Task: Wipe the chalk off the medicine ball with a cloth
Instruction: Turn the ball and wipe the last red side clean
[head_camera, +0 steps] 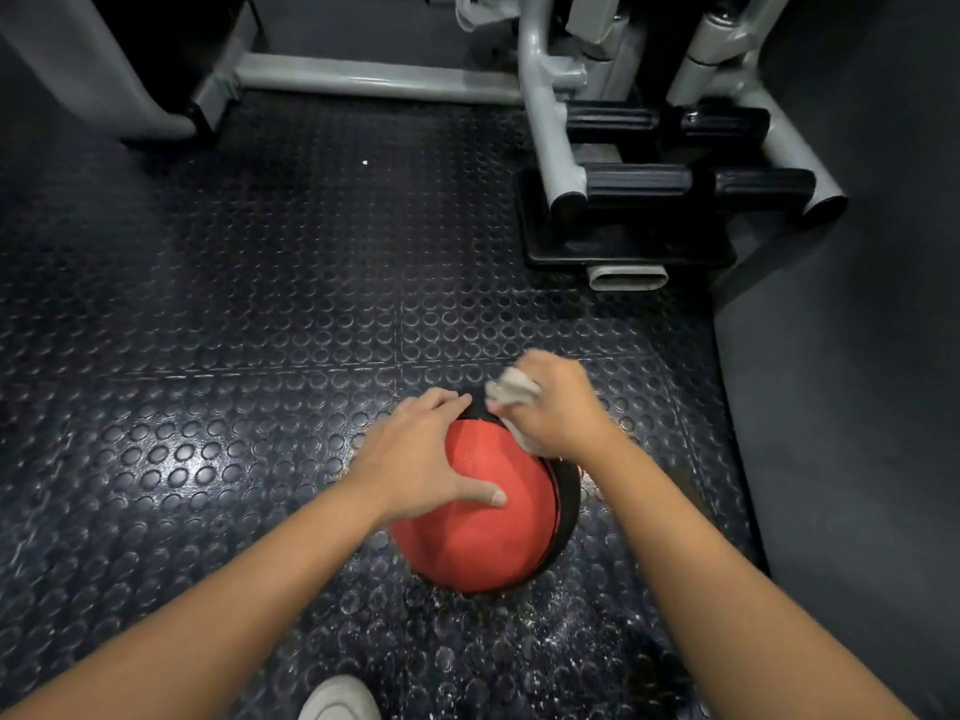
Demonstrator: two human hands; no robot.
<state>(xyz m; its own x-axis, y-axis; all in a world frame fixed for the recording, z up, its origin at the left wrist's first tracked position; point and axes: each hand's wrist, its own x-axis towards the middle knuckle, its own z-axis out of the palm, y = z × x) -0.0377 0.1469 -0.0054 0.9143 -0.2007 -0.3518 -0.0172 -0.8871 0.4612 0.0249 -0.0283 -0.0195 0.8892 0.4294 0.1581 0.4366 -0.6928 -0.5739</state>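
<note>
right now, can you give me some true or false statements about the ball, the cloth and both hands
1. The right hand grips the cloth. True.
2. The medicine ball sits on a table. False: it rests on the studded rubber floor.
3. The left hand lies on the ball with fingers spread. True.
4. The ball is blue. False: it is red with black bands.
5. The cloth lies loose on the floor. False: it is held against the ball's far upper side.
6. A grey-framed gym machine stands beyond the ball. True.
</note>
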